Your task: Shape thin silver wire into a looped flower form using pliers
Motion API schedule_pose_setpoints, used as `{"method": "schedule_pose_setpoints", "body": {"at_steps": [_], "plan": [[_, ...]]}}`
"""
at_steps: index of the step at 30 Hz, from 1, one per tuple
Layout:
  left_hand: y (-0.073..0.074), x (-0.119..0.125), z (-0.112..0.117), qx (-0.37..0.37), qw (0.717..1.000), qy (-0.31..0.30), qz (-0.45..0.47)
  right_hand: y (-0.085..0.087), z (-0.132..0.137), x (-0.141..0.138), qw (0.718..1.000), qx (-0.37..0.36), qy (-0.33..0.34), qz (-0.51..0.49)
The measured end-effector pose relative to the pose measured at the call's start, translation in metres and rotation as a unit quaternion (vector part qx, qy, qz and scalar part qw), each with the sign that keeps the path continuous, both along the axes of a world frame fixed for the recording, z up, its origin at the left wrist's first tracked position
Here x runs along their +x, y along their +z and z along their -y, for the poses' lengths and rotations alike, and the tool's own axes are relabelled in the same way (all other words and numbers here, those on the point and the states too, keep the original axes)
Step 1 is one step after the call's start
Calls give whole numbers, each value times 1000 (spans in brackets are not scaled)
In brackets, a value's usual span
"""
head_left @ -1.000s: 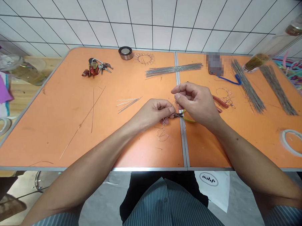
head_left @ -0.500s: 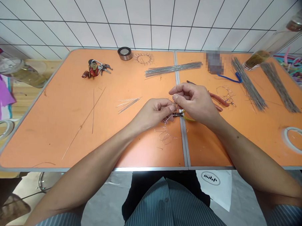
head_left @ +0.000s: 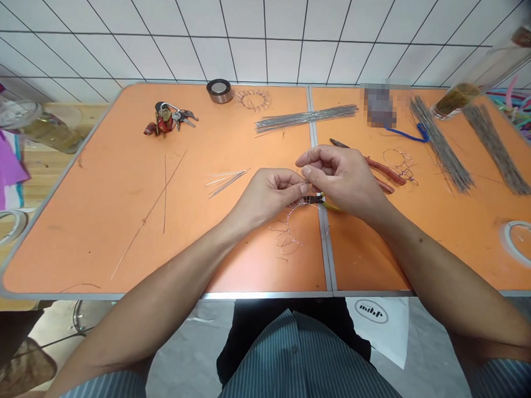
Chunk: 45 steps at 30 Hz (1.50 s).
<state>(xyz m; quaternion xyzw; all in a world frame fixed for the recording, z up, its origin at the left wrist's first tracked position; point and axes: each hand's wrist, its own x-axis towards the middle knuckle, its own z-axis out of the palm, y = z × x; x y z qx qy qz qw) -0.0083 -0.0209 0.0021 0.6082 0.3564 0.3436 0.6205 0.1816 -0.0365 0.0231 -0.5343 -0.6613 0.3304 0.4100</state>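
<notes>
My left hand [head_left: 268, 196] is closed in a pinch on a tangle of thin copper-coloured wire [head_left: 287, 226] that trails down onto the orange table [head_left: 115, 216]. My right hand [head_left: 343, 179] hovers just right of it, fingers pinched together on the upper end of the same fine wire. Small yellow-handled pliers [head_left: 324, 203] lie on the table under both hands, partly hidden. Red-handled pliers [head_left: 379, 167] lie just behind my right hand.
Bundles of straight steel wires [head_left: 306, 118] [head_left: 441, 145] [head_left: 499, 150] lie at the back and right. A few cut wires [head_left: 226, 179], a key bunch [head_left: 167, 119], a tape roll [head_left: 220, 91], a wire ring [head_left: 252, 98], white tape [head_left: 525, 242] and a bottle [head_left: 477, 73] are around.
Both hands have stayed almost in place, fingers shifting slightly. The dangling wire tangle has changed shape and swung a little under my left hand.
</notes>
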Motion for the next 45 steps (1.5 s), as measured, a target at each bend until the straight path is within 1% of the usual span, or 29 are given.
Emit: {"method": "schedule_pose_setpoints", "body": {"at_steps": [5, 9, 12, 14, 16, 18, 22, 29, 35, 45], "plan": [[-2, 1, -1, 8, 999, 15, -30, -1, 1, -1, 999, -28, 15, -9], [-5, 2, -2, -6, 999, 41, -6, 1, 2, -1, 999, -33, 15, -41], [-5, 2, -3, -6, 997, 82, 10, 4, 6, 1, 997, -46, 4, -67], [-4, 1, -5, -1, 993, 118, 15, 4, 9, 1, 995, -75, 4, -72], [-3, 1, -6, -2, 989, 146, 24, 2, 13, 0, 992, -110, 9, -67], [-3, 1, -7, -8, 986, 161, 39, -2, 14, -2, 989, -133, 15, -57], [-4, 1, -7, -25, 984, 167, 56, -8, 14, -5, 990, -133, 20, -42], [-4, 2, -6, -47, 983, 164, 72, -9, 13, -10, 988, -135, 5, -79], [-5, 2, -5, -24, 983, 170, 67, -11, 13, -10, 992, -116, 3, -56], [-6, 1, -7, -17, 984, 160, 73, -8, 14, -11, 993, -102, 1, -57]]}}
